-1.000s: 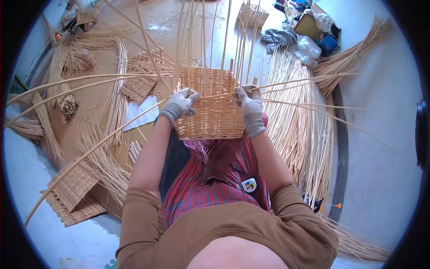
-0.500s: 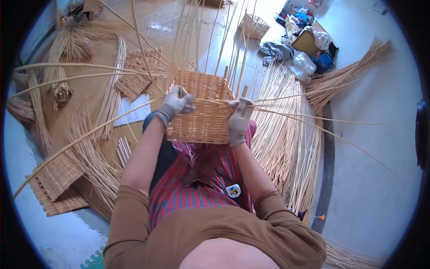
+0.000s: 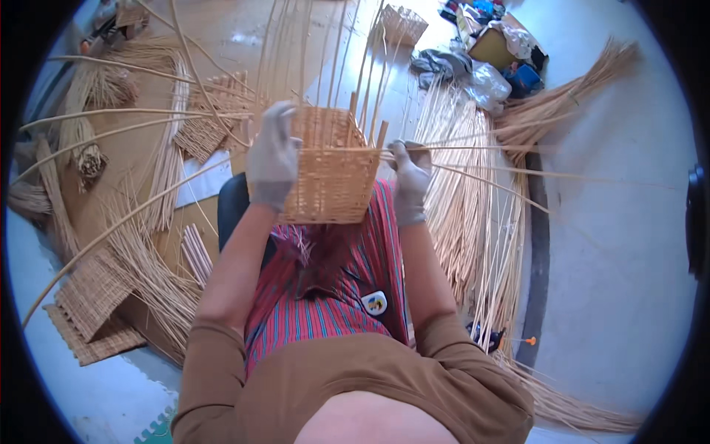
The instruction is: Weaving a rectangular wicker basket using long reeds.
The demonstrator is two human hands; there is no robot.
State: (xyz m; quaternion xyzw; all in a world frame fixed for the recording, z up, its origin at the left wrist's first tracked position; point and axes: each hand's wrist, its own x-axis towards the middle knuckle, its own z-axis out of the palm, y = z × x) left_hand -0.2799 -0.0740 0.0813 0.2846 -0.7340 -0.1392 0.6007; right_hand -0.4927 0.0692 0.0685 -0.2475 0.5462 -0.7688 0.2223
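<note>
The gloved left hand (image 3: 274, 159), slightly blurred, is at the left side of a woven basket (image 3: 333, 189), its fingers extended toward the far side. Just off the basket's right side, the gloved right hand (image 3: 411, 181) pinches pale strands (image 3: 473, 147) running right. At near left, 2 woven panels (image 3: 92, 292) overlap. Long canes (image 3: 458, 214) lie right; a smaller basket (image 3: 403, 24) sits far off, left of a plastic bag (image 3: 488, 85).

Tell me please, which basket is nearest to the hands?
The larger-looking basket, between the left hand and the right hand, above the striped cloth. The smaller-looking basket sits well beyond them, near the picture's top.
</note>
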